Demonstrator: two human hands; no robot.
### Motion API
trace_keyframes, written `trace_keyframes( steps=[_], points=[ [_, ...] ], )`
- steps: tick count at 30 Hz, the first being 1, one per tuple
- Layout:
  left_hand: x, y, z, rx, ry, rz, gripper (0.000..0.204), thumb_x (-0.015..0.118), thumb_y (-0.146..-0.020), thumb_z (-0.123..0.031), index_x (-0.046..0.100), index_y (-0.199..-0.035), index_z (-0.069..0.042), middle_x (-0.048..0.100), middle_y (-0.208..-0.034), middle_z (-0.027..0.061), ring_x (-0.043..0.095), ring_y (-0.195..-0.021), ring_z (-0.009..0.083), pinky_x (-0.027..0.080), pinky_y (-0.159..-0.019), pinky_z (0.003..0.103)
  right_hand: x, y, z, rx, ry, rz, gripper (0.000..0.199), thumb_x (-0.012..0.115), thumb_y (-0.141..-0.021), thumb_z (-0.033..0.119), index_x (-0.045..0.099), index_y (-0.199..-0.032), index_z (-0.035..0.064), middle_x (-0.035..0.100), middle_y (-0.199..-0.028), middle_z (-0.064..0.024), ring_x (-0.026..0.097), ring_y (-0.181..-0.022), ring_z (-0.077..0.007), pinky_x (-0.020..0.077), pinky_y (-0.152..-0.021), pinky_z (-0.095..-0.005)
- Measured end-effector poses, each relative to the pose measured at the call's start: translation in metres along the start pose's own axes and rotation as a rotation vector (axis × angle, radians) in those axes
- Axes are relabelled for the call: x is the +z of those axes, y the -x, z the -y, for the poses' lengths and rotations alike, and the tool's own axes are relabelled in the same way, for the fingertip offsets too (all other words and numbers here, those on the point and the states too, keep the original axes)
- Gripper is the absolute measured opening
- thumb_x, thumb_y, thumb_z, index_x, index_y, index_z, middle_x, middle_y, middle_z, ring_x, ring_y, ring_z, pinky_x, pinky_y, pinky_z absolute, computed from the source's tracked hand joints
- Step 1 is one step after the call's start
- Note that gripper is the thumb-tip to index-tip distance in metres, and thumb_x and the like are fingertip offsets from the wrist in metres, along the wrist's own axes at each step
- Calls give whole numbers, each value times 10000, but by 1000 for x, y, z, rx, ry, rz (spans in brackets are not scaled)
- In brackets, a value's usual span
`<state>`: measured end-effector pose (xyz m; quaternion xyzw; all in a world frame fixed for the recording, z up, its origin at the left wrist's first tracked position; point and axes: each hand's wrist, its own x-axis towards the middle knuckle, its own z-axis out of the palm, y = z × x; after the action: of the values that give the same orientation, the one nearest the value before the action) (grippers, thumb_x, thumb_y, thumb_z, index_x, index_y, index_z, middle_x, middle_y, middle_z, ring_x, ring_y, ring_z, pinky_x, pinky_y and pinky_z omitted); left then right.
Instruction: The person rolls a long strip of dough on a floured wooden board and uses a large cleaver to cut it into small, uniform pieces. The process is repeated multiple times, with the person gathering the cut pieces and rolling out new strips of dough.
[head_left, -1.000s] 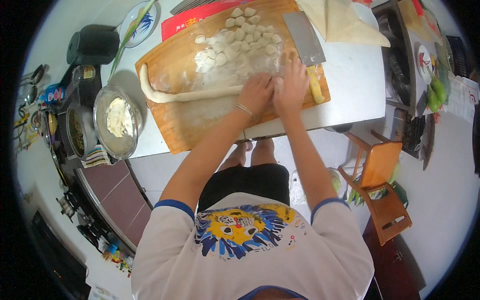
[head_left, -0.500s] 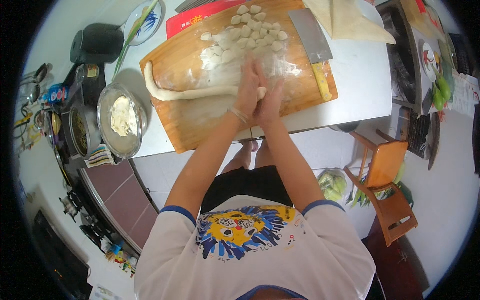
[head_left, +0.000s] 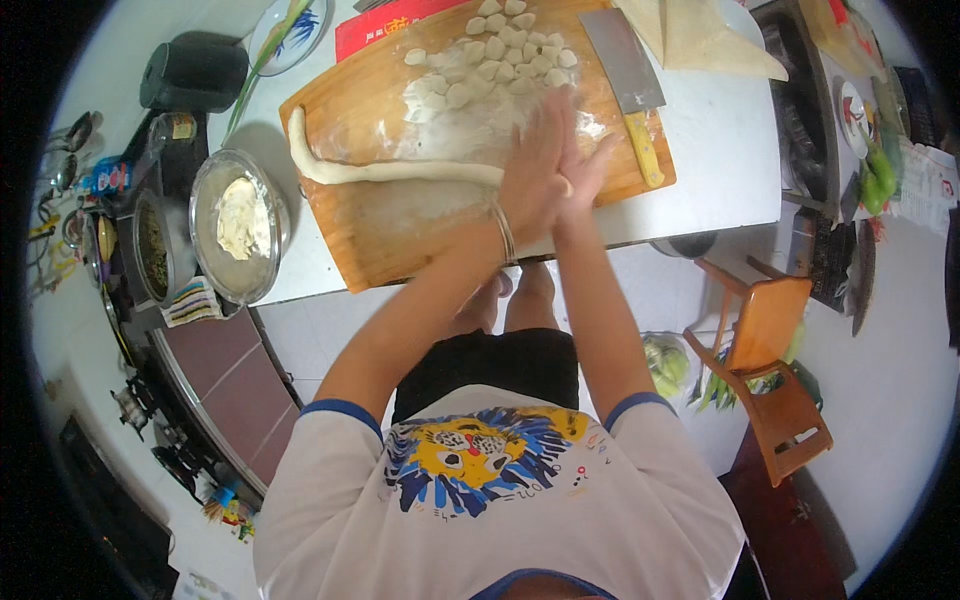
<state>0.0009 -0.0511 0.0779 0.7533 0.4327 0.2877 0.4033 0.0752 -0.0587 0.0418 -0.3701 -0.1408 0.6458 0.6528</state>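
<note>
A long dough rope (head_left: pixel 400 173) lies across the floured wooden board (head_left: pixel 400 240), its left end bent upward. Its right end passes between my palms, and a small tip shows beyond my left hand. My left hand (head_left: pixel 535 175) presses in from the left with fingers straight and together. Against it from the right lies my right hand (head_left: pixel 585 170), thumb stretched out and other fingers partly hidden. Between them the two palms hold the rope; the contact itself is hidden. Several small dough pieces (head_left: pixel 505 55) sit in flour just beyond my fingers.
A cleaver (head_left: pixel 625 60) with a yellow handle lies at the board's right edge. To the left stands a clear bowl (head_left: pixel 240 225) holding pale dough, with a pot (head_left: pixel 155 250) beside it. A plate (head_left: pixel 285 40) with a green onion is at the far left; a wooden chair (head_left: pixel 770 325) stands right.
Both hands have moved right and slightly away from me along the rope. My left hand has slid over its right end. The rope's left part has barely moved.
</note>
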Motion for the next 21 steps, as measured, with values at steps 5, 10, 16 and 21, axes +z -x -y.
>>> trace_keyframes(
  steps=[5,10,16,21],
  points=[
    [-2,-19,-1,34,24,-1,733,151,-971,-478,120,-1497,31,120,-1558,247,66,-1455,390,-5,-1149,532,26,15,15,28,-208,-17,934,78,-877,766,139,-1530,101,152,-1588,-41,152,-1446,-204,94,-1173,-365],
    [7,-22,-3,118,-219,-29,702,137,-997,-473,115,-1504,12,91,-1570,226,54,-1460,370,3,-1166,467,13,-1,35,14,-286,77,930,63,-883,754,132,-1528,88,146,-1589,-61,137,-1452,-221,86,-1175,-346],
    [16,-37,18,12,10,-131,675,216,-978,-394,87,-1506,5,73,-1570,226,77,-1441,423,83,-1158,506,26,15,30,43,-94,80,955,64,-863,778,124,-1530,98,131,-1593,-55,115,-1458,-234,78,-1177,-361],
    [18,-28,-20,-19,-101,31,676,94,-1006,-451,118,-1502,8,95,-1566,229,74,-1446,414,70,-1156,518,-2,-16,47,11,-313,88,967,108,-859,790,144,-1525,89,184,-1578,-68,176,-1439,-253,111,-1176,-371]
  ],
)
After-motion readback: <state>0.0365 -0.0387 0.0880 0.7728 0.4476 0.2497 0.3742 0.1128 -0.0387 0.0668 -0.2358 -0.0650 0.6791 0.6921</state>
